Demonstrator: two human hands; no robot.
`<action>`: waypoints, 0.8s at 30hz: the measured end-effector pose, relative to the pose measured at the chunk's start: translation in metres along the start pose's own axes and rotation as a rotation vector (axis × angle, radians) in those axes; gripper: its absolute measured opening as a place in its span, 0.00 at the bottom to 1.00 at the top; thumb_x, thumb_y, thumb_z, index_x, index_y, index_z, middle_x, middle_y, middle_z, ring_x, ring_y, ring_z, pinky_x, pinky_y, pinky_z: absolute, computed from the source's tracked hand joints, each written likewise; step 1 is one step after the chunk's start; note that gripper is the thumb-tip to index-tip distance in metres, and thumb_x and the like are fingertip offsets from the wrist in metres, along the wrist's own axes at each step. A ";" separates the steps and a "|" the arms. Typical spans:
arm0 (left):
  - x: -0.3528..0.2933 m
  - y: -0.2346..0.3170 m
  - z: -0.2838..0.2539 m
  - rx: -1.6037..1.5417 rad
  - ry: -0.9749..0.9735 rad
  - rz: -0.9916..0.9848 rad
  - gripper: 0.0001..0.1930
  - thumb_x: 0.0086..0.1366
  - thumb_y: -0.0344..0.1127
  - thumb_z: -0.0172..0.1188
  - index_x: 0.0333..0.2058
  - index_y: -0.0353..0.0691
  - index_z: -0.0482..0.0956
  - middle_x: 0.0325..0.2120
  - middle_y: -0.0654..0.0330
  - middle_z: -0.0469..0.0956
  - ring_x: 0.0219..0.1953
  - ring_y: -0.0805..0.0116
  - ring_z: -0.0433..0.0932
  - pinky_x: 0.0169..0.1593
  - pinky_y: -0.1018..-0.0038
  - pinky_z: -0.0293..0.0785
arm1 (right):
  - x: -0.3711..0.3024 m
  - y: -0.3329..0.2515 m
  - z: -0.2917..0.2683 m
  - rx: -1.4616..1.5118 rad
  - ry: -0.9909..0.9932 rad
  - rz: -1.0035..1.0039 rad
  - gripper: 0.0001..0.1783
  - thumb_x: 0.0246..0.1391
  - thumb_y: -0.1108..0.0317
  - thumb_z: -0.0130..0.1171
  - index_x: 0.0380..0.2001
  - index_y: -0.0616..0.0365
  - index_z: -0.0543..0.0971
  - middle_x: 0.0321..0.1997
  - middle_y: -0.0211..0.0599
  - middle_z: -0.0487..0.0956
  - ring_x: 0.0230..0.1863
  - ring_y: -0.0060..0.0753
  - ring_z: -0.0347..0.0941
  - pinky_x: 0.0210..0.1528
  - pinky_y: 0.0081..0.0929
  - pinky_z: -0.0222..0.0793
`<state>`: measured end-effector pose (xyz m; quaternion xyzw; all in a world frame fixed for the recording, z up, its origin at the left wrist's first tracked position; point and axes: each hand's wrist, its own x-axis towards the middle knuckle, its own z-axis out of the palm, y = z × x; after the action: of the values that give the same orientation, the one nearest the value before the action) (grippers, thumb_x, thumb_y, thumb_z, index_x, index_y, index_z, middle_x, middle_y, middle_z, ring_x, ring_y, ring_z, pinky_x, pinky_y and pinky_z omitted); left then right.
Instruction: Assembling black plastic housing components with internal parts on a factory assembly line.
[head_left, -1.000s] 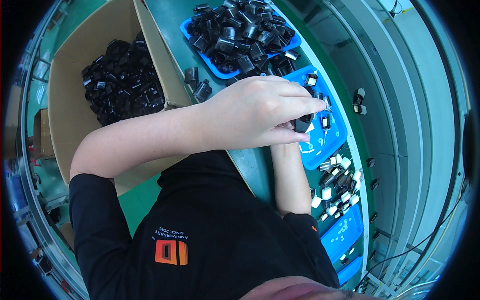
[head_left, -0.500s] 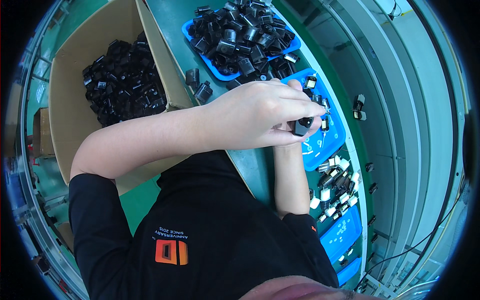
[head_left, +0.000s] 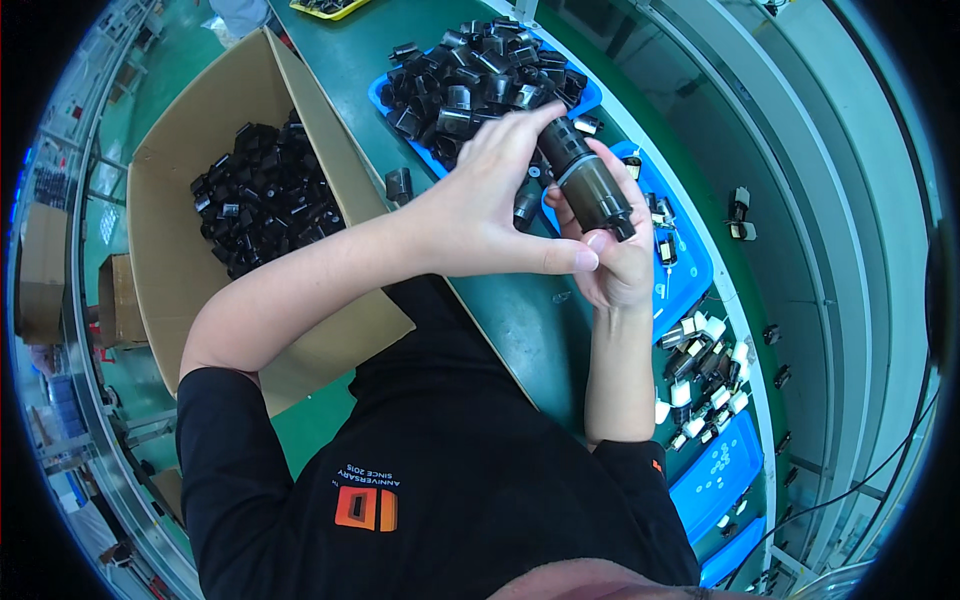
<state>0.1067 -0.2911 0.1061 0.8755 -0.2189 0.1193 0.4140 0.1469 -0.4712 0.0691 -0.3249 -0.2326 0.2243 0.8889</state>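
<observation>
A dark cylindrical canister (head_left: 590, 190) with a smoky body, a pale ring, a ridged end and a small stub at the other end lies across my right hand (head_left: 622, 255). That hand's fingers curl behind it, its thumb by the stub end. My left hand (head_left: 490, 200) is open beside it, fingers stretched toward the ridged end and thumb spread toward the stub end; whether the fingertips touch is unclear. Another dark part (head_left: 527, 205) shows between my hands. Beyond them, a blue tray (head_left: 440, 165) is heaped with black cylindrical cups (head_left: 480, 75).
At left, an open cardboard box (head_left: 165, 190) holds many black parts (head_left: 265, 190). A single black cup (head_left: 398, 185) stands on the green table (head_left: 520, 335). On the right are a blue tray (head_left: 690, 270) with small parts, a black-and-white pile (head_left: 705, 375) and another blue tray (head_left: 715, 485).
My left hand has opened from its closed grip and moved left and up, uncovering the canister, which now lies tilted in my right hand. The whole view has shifted slightly.
</observation>
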 end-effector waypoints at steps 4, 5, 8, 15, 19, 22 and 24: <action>0.008 0.004 0.006 0.013 -0.131 -0.069 0.54 0.51 0.59 0.67 0.64 0.28 0.51 0.61 0.42 0.56 0.63 0.49 0.56 0.65 0.61 0.52 | -0.003 0.012 -0.010 0.114 0.007 -0.024 0.44 0.35 0.76 0.75 0.58 0.62 0.67 0.54 0.42 0.75 0.51 0.34 0.74 0.58 0.31 0.69; 0.008 0.002 0.010 0.032 -0.110 -0.037 0.52 0.52 0.58 0.66 0.63 0.28 0.51 0.60 0.43 0.57 0.63 0.51 0.56 0.66 0.62 0.52 | -0.005 0.015 -0.011 0.080 0.028 -0.067 0.42 0.34 0.75 0.75 0.56 0.61 0.68 0.54 0.41 0.75 0.53 0.34 0.73 0.59 0.31 0.67; 0.004 -0.009 0.020 -0.080 0.091 0.091 0.46 0.53 0.60 0.65 0.57 0.27 0.60 0.48 0.45 0.67 0.53 0.51 0.67 0.58 0.61 0.61 | -0.004 0.022 -0.001 -0.013 0.112 -0.131 0.40 0.31 0.74 0.76 0.53 0.60 0.70 0.54 0.38 0.74 0.56 0.33 0.71 0.61 0.32 0.64; -0.004 -0.007 -0.011 -0.082 -0.033 0.034 0.49 0.55 0.62 0.59 0.63 0.30 0.54 0.63 0.46 0.59 0.65 0.54 0.58 0.66 0.61 0.53 | -0.002 -0.028 -0.006 -0.354 0.045 -0.075 0.35 0.37 0.77 0.74 0.52 0.55 0.72 0.47 0.35 0.75 0.44 0.22 0.76 0.43 0.22 0.73; -0.048 -0.036 -0.087 0.123 0.149 -0.104 0.26 0.61 0.44 0.61 0.51 0.30 0.70 0.43 0.55 0.74 0.47 0.66 0.73 0.54 0.72 0.66 | -0.043 -0.164 -0.144 -1.466 0.562 -0.051 0.27 0.42 0.68 0.70 0.49 0.57 0.76 0.47 0.41 0.79 0.44 0.32 0.78 0.43 0.28 0.75; -0.127 -0.114 -0.159 0.230 0.367 -0.165 0.03 0.66 0.21 0.52 0.33 0.32 0.73 0.29 0.67 0.69 0.29 0.82 0.64 0.34 0.85 0.61 | -0.123 -0.238 -0.265 -2.121 1.001 0.496 0.28 0.37 0.67 0.65 0.48 0.59 0.78 0.48 0.49 0.79 0.51 0.46 0.76 0.54 0.35 0.71; -0.191 -0.160 -0.190 0.346 0.380 -0.358 0.02 0.65 0.23 0.53 0.32 0.33 0.73 0.28 0.67 0.68 0.28 0.82 0.62 0.32 0.85 0.59 | -0.141 -0.248 -0.291 -2.069 1.065 0.729 0.27 0.38 0.71 0.62 0.48 0.59 0.77 0.50 0.48 0.79 0.55 0.45 0.74 0.58 0.33 0.68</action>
<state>0.0111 0.0014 0.0433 0.9197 0.0436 0.2413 0.3066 0.2600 -0.8571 0.0022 -0.9771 0.1969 0.0084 0.0797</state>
